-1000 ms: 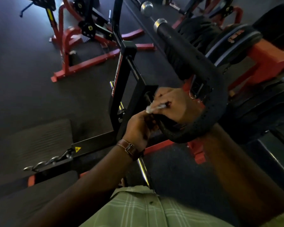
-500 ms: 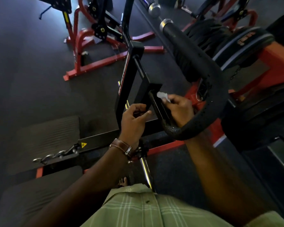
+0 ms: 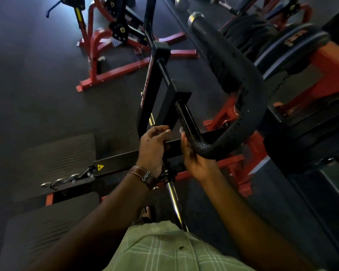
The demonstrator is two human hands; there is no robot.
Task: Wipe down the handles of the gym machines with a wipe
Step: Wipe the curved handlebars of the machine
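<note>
**Wipe at the bend of the black curved handle**

Head view: the handle point(image 3: 241, 106) is a thick black bar with a dimpled grip, running from a silver end cap at the top down through a tight U-bend. Wet droplets shine on the underside of the bend. A thinner glossy stretch of it climbs from the bend into a black frame bracket point(image 3: 172, 98).

The right hand point(image 3: 196, 161) cups the handle just below the bend, fingers curled round the thin stretch. The wipe point(image 3: 181, 130) shows only as a small pale scrap at the fingertips, pressed against the bar. The left hand point(image 3: 152, 147), with a brown leather strap point(image 3: 143, 174) on its wrist, is curled round the lower edge of the bracket, thumb on top.

Between the two hands there is a narrow gap. Right of the handle stand stacked weight plates point(image 3: 290, 47) on a red frame point(image 3: 333, 69), close by. To the left the dark floor point(image 3: 37, 79) lies open as far as another red machine point(image 3: 110, 61). A chrome rod point(image 3: 174, 200) runs down between the forearms.
</note>
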